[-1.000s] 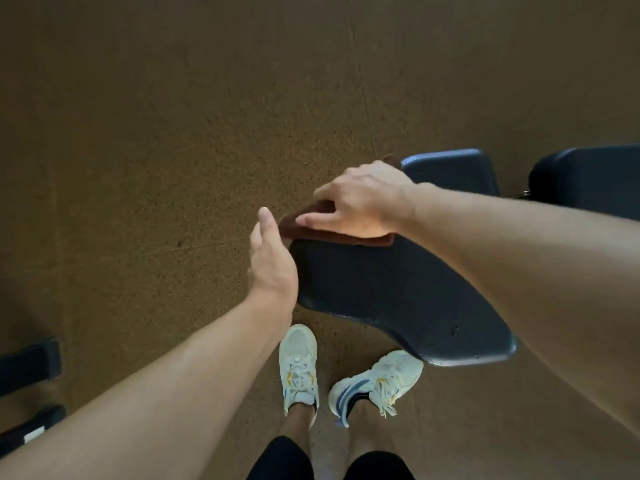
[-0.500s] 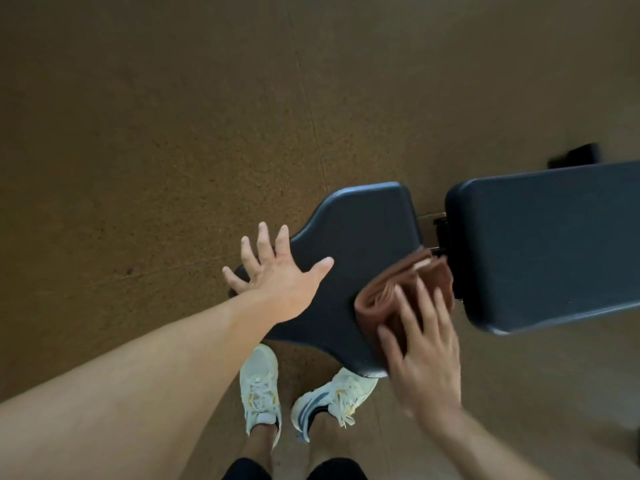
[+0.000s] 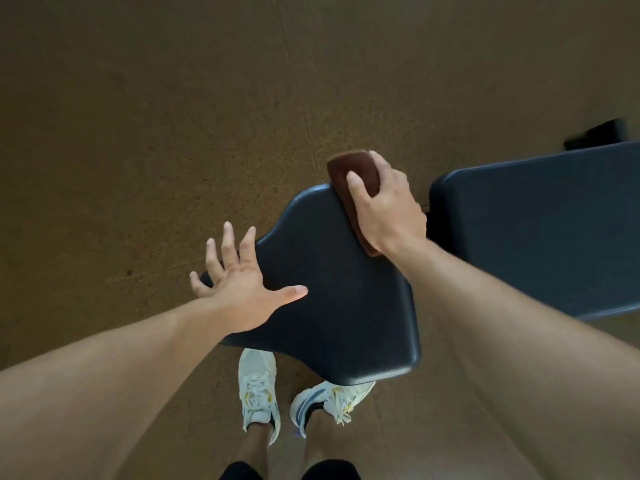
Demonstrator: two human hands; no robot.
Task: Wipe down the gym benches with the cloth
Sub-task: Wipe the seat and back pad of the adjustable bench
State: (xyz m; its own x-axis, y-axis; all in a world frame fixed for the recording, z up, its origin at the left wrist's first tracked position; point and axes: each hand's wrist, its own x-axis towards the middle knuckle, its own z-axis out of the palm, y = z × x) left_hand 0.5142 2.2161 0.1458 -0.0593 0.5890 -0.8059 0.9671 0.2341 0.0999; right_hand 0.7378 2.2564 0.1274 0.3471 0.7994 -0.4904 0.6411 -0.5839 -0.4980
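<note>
I note the right hand (image 3: 388,206) curled over a folded reddish-brown cloth (image 3: 353,174), thumb on its near face, fingers wrapped over its far side. The cloth sits on the far edge of the dark padded seat pad of the gym bench (image 3: 343,289), partly overhanging toward the floor. I judge this grip suits pressing the cloth flat while dragging it along the pad's rim.

The left hand (image 3: 239,285) holds nothing; its fingers are spread straight, palm on the pad's left corner, thumb lying across the vinyl. I take this as bracing, to steady the pad and the body against the wiping stroke.

A second dark padded section, the long back pad (image 3: 540,237), lies to the right, separated from the seat by a narrow gap. I cannot tell whether either surface is damp.

The floor (image 3: 173,133) is brown speckled rubber with faint seams. White trainers (image 3: 259,386) stand just below the pad. A small dark object (image 3: 599,135) rests at far right; its nature is unclear.
</note>
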